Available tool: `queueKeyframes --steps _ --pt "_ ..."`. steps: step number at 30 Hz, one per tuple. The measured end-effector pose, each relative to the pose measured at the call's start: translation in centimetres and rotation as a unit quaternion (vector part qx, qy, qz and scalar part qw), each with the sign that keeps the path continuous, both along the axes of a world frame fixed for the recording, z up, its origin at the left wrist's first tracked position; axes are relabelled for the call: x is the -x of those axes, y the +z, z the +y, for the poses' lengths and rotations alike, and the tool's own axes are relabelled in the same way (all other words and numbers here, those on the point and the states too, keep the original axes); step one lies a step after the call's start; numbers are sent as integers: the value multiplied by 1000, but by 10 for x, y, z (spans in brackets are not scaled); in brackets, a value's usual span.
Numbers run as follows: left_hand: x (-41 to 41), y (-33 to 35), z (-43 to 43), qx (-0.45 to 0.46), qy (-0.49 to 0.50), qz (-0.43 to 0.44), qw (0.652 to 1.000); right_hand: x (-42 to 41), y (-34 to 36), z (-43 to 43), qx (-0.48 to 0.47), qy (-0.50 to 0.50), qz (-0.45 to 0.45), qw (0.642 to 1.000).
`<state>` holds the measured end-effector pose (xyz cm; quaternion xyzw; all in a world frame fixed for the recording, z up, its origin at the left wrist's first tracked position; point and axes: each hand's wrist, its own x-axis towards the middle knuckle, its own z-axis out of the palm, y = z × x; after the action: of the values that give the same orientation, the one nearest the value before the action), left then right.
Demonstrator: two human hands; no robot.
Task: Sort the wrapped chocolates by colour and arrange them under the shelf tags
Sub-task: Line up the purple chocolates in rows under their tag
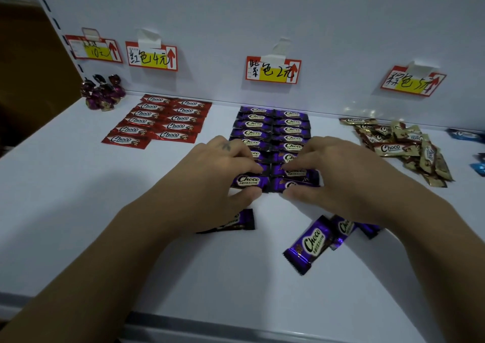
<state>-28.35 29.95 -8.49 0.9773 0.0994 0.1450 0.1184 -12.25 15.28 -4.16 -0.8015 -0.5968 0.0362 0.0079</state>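
**Tidy purple columns one shove from buckling**

The front purple Choco bars (248, 181), at frame centre under the purple tag (273, 69), are pinched thumb-to-fingertips, one by the left hand (217, 174) and one by the right hand (333, 174). A hard push could buckle the columns (252, 132) behind. The forearms might sweep the loose purple bars (307, 245) at lower centre.

This is looking like a shop. A white display shelf (78, 211) is running left to right, w/ a slotted upright (49, 12) at its far-left corner. Price tags (273, 69) are hanging taped to the back panel (262, 14), each showing a handwritten yuan price & a red arrow. Stock is lying grouped beneath: twist-wrapped sweets (103, 92), red chocolates (160, 119), purple chocolates (270, 130), gold-brown chocolates (399, 148).
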Motion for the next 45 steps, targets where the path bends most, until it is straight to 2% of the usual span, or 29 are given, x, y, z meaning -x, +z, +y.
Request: queueKeyframes --steps 16,18,21,23,26,27,28,31,36,41,45 --pt "-1 -1 -1 -2 -2 -9 1000 -5 -1 -1 0 38 36 999" --pt "1 4 4 21 1 -3 1000 -5 5 -4 -11 44 45 998" --pt "17 28 11 136 6 -1 991 -6 21 -12 -35 61 108 992" --pt "25 37 16 158 -9 30 987 -7 25 -16 -19 70 154 985" --pt "30 21 21 132 -6 148 980 -2 21 -15 21 98 186 977" --pt "39 15 20 141 3 162 977 0 19 -14 24 107 192 975" --pt "47 17 16 144 1 154 978 2 18 -13 25 117 191 974" --pt "63 23 -8 101 82 57 990 10 14 -11 3 138 167 976" --pt "78 -1 -21 61 166 35 984 35 -1 2 -63 126 111 984" --pt "83 -8 -26 45 167 -11 985 56 -9 14 -35 127 52 990" --pt "81 -10 -30 19 163 -57 985 53 -6 10 -20 146 77 986"
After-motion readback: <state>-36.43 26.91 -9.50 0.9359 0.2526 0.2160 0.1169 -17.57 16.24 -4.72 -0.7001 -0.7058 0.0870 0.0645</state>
